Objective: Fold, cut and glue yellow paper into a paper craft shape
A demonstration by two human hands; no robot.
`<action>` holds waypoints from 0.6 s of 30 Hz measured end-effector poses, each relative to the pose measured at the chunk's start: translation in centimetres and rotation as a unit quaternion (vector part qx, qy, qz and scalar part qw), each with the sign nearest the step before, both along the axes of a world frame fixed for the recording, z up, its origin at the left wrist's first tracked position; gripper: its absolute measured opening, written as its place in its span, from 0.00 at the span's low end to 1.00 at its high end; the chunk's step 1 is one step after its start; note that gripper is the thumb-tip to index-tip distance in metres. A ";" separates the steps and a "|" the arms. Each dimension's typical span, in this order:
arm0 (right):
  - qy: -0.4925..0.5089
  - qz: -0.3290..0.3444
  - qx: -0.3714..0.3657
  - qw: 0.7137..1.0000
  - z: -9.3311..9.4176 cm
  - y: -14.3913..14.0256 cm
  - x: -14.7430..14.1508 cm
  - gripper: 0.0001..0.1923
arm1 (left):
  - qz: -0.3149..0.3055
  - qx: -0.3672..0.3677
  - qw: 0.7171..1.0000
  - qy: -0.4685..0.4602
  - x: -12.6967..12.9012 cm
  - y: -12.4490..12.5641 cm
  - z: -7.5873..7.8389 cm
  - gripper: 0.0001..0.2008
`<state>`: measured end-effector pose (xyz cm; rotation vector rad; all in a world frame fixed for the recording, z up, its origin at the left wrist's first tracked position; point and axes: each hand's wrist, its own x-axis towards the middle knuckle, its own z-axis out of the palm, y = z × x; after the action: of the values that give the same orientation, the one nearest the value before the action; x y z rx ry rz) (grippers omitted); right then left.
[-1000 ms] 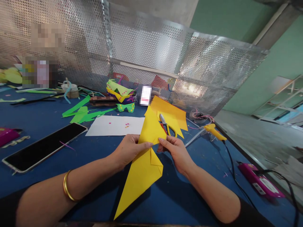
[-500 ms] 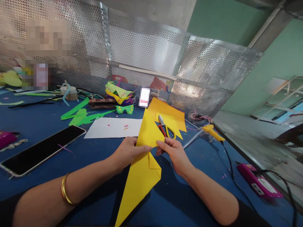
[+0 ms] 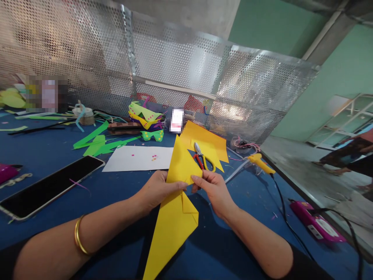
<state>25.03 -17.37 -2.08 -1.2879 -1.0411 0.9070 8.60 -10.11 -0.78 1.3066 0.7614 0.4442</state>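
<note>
A long yellow sheet of paper [image 3: 173,229], pointed at both ends and creased near its middle, is held above the blue table. My left hand [image 3: 161,190] grips its left edge, thumb on top and the other fingers hidden beneath. My right hand [image 3: 211,188] pinches a corner of the same sheet on its right side, thumb and fingers pressed together. Just beyond the right hand lie scissors [image 3: 209,164] with yellow and red handles, on a piece of orange-yellow paper [image 3: 217,142].
A phone [image 3: 52,188] and white paper [image 3: 136,158] lie left. Green strips [image 3: 94,144] and paper masks [image 3: 145,114] sit behind. To the right are a yellow glue gun [image 3: 260,163] and a magenta power strip [image 3: 316,221]. A perforated metal screen [image 3: 175,54] borders the back.
Both hands keep hold of the yellow paper in nearly the same place. The view has shifted very slightly, and a person's legs show more at the far right.
</note>
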 end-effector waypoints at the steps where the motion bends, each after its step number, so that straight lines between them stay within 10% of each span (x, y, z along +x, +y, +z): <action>1: 0.000 0.005 -0.001 1.000 0.0 0.0 -0.1 0.15 | 0.006 0.001 1.000 0.002 0.0 0.0 0.0 0.14; 18: 0.084 0.006 -0.001 0.996 0.0 0.0 -0.4 0.14 | -0.020 -0.001 0.999 0.045 0.1 -0.2 0.0 0.15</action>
<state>24.61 -17.42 -2.05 -1.1863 -0.9178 1.0076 8.72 -10.29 -0.80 1.3453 0.8083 0.3541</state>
